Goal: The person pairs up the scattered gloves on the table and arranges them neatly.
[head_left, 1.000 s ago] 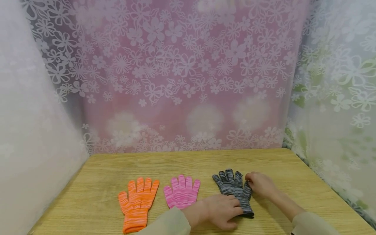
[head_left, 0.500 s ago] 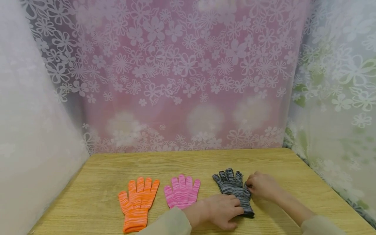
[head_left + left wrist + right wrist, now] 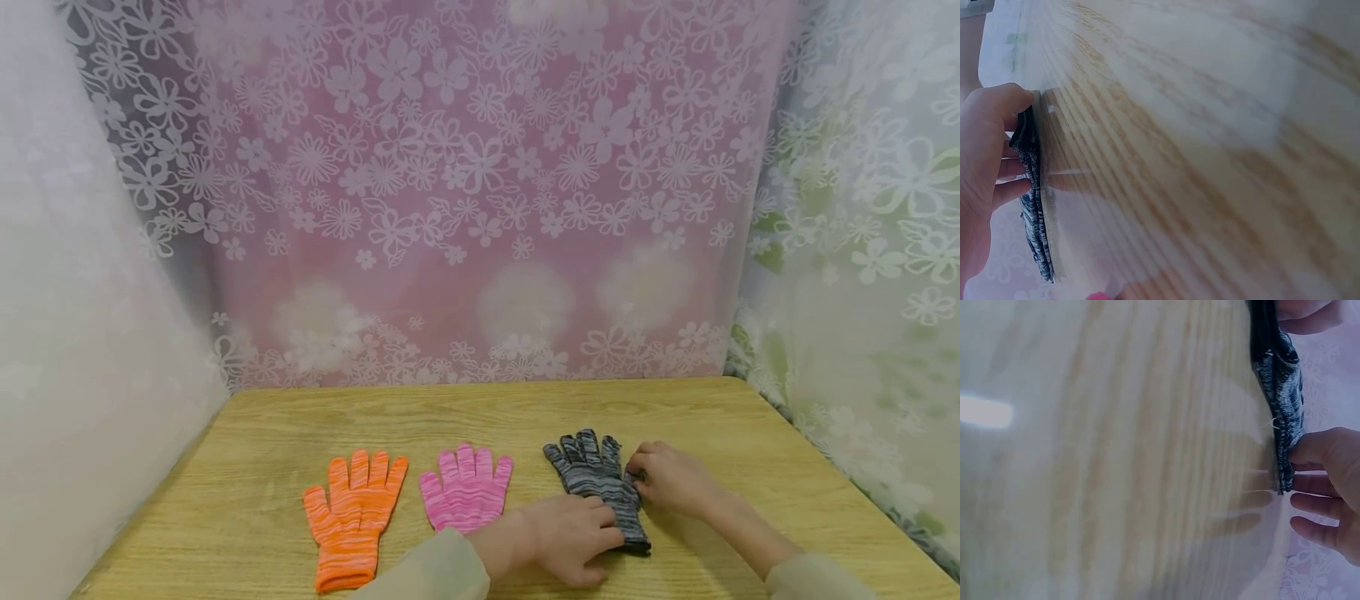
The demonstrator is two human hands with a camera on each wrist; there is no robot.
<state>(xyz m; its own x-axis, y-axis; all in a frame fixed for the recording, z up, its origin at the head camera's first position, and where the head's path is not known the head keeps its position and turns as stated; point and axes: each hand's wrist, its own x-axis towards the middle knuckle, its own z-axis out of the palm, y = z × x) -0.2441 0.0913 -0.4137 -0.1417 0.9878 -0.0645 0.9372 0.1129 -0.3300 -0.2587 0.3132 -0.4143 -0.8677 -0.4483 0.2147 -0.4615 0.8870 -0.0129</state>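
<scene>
A grey-and-black knitted glove (image 3: pixel 592 479) lies flat on the table's right half, its fingers pointing away from me. My left hand (image 3: pixel 564 537) rests on its lower part near the dark cuff, fingers spread across the knit. The left wrist view shows the left thumb (image 3: pixel 1013 100) at the cuff edge. With thumb and index finger, my right hand (image 3: pixel 671 479) pinches the glove's thumb at its right side. In the right wrist view the other right-hand fingers (image 3: pixel 1316 506) extend beside the glove (image 3: pixel 1285 394), low over the tabletop.
An orange knitted glove (image 3: pixel 354 517) lies at the left, palm-shaped and flat. Between it and the grey one is a pink glove (image 3: pixel 468 487), its lower part hidden by my left forearm. Floral curtains (image 3: pixel 480 200) enclose the wooden table (image 3: pixel 465 408) at the back and sides.
My right fingertips have shifted slightly toward me along the grey glove's thumb and now cover its tip. The left hand and the other gloves stay where they were.
</scene>
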